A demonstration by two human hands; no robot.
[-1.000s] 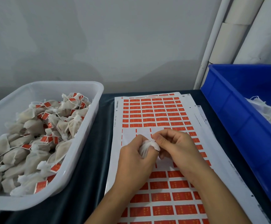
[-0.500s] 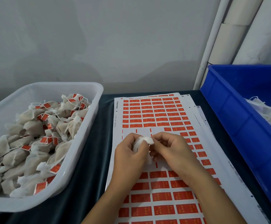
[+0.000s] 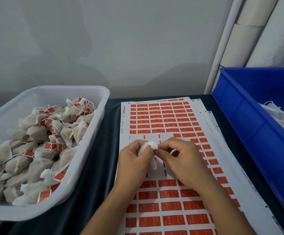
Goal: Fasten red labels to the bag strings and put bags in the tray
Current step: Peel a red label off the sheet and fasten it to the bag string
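Head camera view, looking down at a dark worktop (image 3: 102, 167). Both hands are close together over a sheet of red labels (image 3: 168, 119). The left hand (image 3: 134, 164) curls round a small white mesh bag (image 3: 148, 148), gripping it by the body, with a tail of the mesh hanging below the fingers. The right hand (image 3: 183, 160) pinches at the bag's top with thumb and forefinger, the other fingers curled; whether it holds the string or a label is too small to tell.

Compared with a second ago, the two hands have moved a little farther up the sheet, over the strip where labels have already been peeled away, and more of the bag's white top now shows between them. No red label is visible on this bag, so the fastening step looks unfinished.

At the left, a translucent white tray (image 3: 93, 92) holds a heap of bags already tagged in red. At the right, a blue bin (image 3: 239, 119) holds untagged white bags. This bag likely goes to the tray once labelled.
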